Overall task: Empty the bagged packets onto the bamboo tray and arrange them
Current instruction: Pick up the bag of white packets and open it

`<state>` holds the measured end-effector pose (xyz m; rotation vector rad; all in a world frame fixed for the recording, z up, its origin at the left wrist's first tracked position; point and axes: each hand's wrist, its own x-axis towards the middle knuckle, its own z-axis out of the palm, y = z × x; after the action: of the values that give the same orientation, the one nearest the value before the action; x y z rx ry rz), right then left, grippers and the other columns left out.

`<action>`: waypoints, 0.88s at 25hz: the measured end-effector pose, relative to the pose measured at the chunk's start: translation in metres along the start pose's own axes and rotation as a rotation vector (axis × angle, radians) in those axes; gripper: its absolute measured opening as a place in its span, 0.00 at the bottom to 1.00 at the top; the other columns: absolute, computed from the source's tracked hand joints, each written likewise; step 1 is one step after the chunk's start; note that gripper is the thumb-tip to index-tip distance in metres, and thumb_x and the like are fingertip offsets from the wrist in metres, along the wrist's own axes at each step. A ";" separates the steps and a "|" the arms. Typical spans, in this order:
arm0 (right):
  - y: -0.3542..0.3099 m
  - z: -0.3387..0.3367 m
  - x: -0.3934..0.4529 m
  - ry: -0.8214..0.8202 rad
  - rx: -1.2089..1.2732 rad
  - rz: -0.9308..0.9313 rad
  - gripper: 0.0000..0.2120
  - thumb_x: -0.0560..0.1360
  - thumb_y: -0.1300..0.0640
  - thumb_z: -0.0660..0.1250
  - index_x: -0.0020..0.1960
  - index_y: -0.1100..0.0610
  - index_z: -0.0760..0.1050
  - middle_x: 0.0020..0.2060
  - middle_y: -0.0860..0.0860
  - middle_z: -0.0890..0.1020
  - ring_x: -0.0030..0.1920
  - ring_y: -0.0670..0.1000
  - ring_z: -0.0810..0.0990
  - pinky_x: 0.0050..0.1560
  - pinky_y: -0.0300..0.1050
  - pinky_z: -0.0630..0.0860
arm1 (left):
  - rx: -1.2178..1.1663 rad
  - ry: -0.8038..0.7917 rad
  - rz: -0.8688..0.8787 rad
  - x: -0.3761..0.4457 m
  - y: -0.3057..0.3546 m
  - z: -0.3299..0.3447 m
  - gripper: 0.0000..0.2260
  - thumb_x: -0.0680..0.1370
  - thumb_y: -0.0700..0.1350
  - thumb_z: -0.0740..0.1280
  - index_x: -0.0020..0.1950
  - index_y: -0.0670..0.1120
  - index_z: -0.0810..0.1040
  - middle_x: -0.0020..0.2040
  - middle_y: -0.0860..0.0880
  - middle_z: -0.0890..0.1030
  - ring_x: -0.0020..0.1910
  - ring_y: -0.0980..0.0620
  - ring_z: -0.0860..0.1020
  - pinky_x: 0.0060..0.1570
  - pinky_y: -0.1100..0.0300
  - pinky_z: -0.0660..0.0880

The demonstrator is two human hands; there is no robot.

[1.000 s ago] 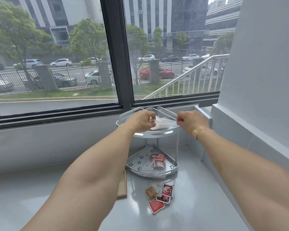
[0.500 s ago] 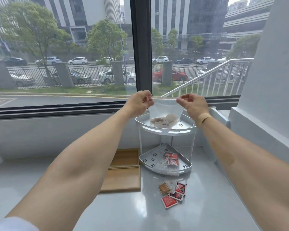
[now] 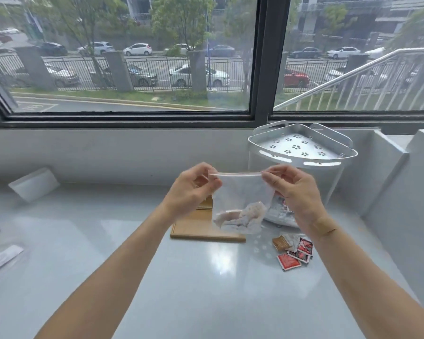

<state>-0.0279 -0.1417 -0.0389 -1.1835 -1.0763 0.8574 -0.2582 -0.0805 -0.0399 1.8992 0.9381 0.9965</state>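
Both hands are now holding the bag [image 3: 240, 204] lower, off the top shelf [image 3: 301, 149] and over the bamboo tray [image 3: 196, 223] on the counter [image 3: 181, 277]. Left hand [image 3: 194, 189] and right hand [image 3: 296, 192] are each pinching 1 top corner, the seal seemingly unopened. Pale packets [image 3: 240, 216] are sitting at the bag's bottom, so emptying and arranging are still ahead. Loose red packets [image 3: 295, 253] are lying beside the tray.

Metal corner shelf [image 3: 301, 148] by the window [image 3: 132, 57], white block [image 3: 33, 183] far left.
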 end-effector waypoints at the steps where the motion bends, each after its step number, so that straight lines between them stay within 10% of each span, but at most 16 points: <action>1: 0.014 0.010 -0.015 -0.017 0.017 0.025 0.05 0.71 0.62 0.74 0.42 0.54 0.82 0.34 0.44 0.84 0.35 0.41 0.79 0.38 0.31 0.75 | -0.031 0.011 -0.052 -0.021 -0.012 -0.002 0.04 0.78 0.42 0.70 0.45 0.45 0.77 0.39 0.50 0.77 0.39 0.51 0.75 0.40 0.60 0.73; 14: 0.148 0.085 -0.141 -0.071 -0.314 0.270 0.09 0.71 0.63 0.76 0.37 0.50 0.83 0.36 0.49 0.85 0.34 0.44 0.78 0.38 0.29 0.73 | 0.022 -0.049 -0.439 -0.150 -0.145 -0.022 0.04 0.75 0.41 0.72 0.44 0.50 0.81 0.47 0.49 0.80 0.46 0.55 0.79 0.44 0.69 0.70; 22: 0.160 0.115 -0.182 0.253 -0.690 -0.185 0.07 0.69 0.68 0.75 0.39 0.57 0.81 0.35 0.48 0.81 0.34 0.47 0.79 0.32 0.44 0.77 | 0.049 0.060 -0.573 -0.124 -0.129 0.004 0.10 0.75 0.52 0.72 0.50 0.52 0.74 0.49 0.53 0.75 0.38 0.54 0.75 0.41 0.64 0.73</action>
<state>-0.1870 -0.2489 -0.2270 -1.6722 -1.2871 0.1680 -0.3382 -0.1335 -0.1909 1.5041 1.4452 0.6874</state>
